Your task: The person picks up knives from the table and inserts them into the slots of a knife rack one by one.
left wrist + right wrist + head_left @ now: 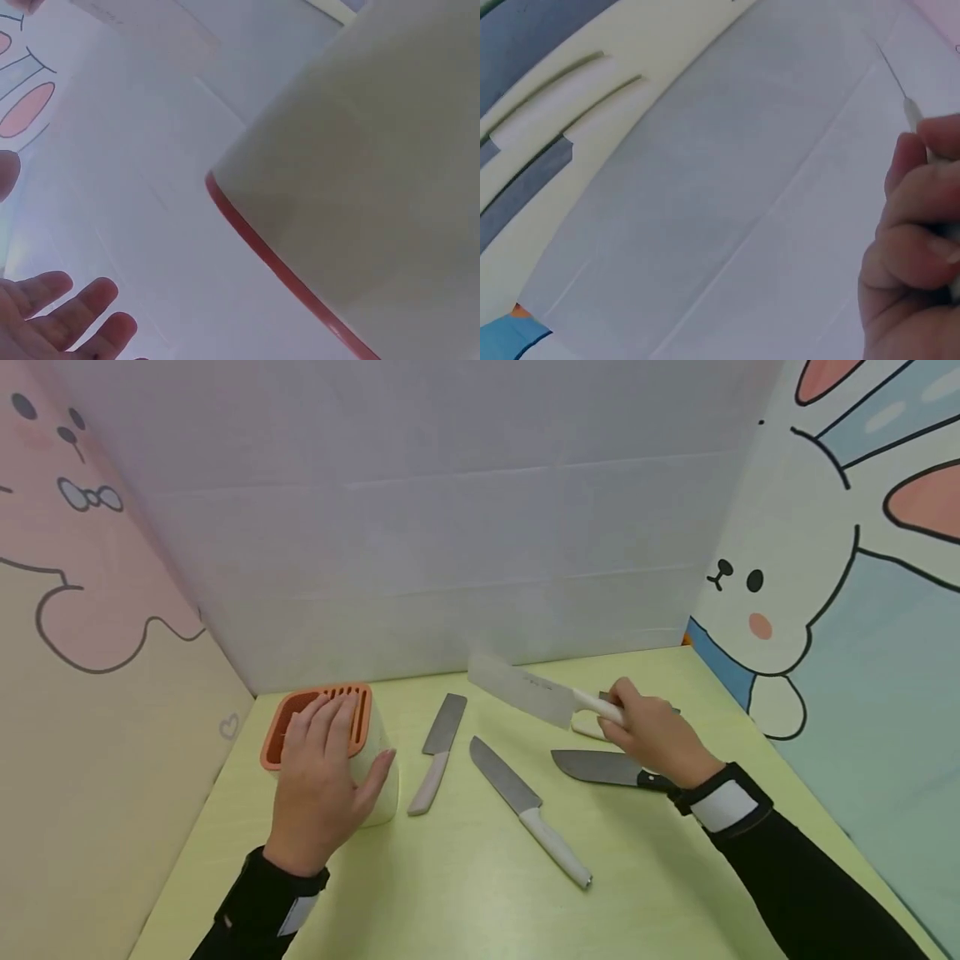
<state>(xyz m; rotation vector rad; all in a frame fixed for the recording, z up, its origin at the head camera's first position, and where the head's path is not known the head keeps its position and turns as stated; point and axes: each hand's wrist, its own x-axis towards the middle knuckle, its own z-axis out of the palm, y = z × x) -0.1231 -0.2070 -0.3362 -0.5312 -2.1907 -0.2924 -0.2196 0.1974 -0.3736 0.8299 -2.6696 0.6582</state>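
A kitchen cleaver (522, 690) with a broad blade is in my right hand (660, 735), which grips its white handle above the table, blade toward the left. The right wrist view shows the curled fingers (907, 255) around the handle. My left hand (315, 793) is at the knife block (384, 797), a pale container with an orange slotted top. Its fingers (82, 307) are extended; whether they touch the block cannot be told. On the table lie a small white-handled knife (441, 745), a longer white-handled knife (525, 802) and a black-handled knife (596, 766).
Another pale-handled knife (588, 727) lies partly hidden beneath the right hand. The pale green table (465, 902) is bounded by a white back wall (420, 543), with cartoon-printed panels on the left and right (885, 693).
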